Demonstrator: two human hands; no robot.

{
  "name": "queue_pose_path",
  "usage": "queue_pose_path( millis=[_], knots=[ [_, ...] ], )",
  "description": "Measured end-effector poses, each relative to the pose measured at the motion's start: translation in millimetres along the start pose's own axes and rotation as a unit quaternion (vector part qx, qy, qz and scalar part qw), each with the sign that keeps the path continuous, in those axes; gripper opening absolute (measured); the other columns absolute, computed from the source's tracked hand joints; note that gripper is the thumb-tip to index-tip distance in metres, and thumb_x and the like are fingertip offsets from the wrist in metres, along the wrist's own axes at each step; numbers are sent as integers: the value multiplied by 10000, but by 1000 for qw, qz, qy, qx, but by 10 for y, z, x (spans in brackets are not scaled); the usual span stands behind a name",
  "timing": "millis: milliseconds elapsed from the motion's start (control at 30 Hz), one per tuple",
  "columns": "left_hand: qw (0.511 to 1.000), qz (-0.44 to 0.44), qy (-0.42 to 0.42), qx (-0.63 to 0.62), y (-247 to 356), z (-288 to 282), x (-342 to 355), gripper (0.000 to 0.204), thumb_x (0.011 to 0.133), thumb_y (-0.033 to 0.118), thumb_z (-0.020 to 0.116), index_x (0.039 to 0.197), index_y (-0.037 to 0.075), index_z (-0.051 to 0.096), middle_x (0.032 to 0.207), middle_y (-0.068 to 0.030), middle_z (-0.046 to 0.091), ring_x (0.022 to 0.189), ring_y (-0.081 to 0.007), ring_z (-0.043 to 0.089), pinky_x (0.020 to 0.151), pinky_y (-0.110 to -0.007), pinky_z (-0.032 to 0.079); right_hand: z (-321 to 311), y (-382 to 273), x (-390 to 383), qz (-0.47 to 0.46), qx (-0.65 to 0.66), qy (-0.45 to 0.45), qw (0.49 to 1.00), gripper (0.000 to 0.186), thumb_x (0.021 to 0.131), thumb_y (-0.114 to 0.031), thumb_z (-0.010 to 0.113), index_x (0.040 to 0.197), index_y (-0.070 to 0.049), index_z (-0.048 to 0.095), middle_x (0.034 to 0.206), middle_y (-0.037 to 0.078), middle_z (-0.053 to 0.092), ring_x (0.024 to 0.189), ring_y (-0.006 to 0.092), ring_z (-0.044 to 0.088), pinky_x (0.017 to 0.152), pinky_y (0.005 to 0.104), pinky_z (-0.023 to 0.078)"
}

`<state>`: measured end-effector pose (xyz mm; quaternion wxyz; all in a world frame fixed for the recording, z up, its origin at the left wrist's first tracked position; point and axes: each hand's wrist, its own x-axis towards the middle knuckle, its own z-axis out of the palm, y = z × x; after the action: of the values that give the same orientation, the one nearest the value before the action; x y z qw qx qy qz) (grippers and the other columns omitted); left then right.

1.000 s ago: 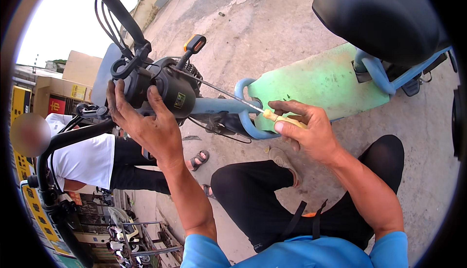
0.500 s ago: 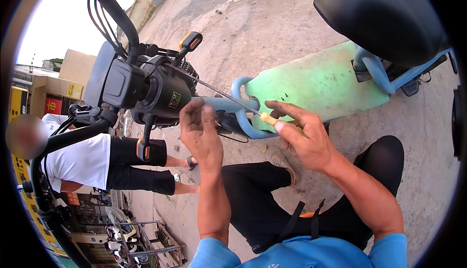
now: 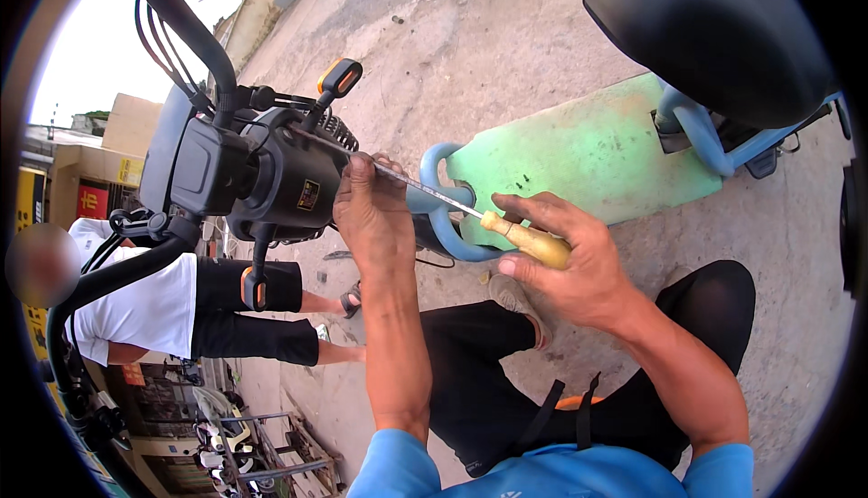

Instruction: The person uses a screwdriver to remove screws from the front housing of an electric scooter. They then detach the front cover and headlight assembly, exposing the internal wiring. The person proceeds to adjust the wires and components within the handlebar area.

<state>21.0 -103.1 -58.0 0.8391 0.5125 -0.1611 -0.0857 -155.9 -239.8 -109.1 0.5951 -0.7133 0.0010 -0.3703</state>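
My right hand holds a long screwdriver by its yellow handle, with thumb and fingers around it. Its thin metal shaft runs up and left toward the black front housing of a light-blue electric scooter. My left hand has its fingers curled around the far part of the shaft, beside the housing, so the tip is hard to make out. Below the shaft are the blue frame loop and the dirty pale-green footboard.
Black handlebars curve down the left, a mirror-like orange-trimmed light sits above, and the black seat fills the upper right. A person in a white shirt stands beyond the scooter. Parked vehicles and a building lie behind.
My left hand has left the housing by the handlebar, moved right and closed on the screwdriver's shaft. My right hand has loosened slightly around the handle, showing more of it.
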Motion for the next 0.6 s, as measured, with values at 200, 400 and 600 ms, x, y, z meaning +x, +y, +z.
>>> queue_pose_path(
  millis=[200,400,600],
  knots=[
    [999,33,-38,-2,50,51,-47,229,941,240,682,982,27,609,941,-95,623,857,-201,604,802,-310,500,-210,-87,115,404,502,-126,754,333,976,-143,591,1218,84,609,924,159,679,490,92,531,433,236,426],
    [991,-47,-28,-122,-15,56,-45,259,976,259,629,1071,20,595,950,-84,606,873,-174,570,774,-282,486,28,156,-25,-137,-159,-19,977,494,777,25,671,1260,-78,650,927,110,638,680,202,623,545,319,516],
    [994,17,-80,-70,-27,-64,16,248,981,227,614,1117,20,588,996,-69,599,914,-168,559,772,-263,488,-94,-105,26,257,205,-75,941,476,834,25,638,1304,-35,597,990,72,665,658,133,604,539,284,489]
  ],
)
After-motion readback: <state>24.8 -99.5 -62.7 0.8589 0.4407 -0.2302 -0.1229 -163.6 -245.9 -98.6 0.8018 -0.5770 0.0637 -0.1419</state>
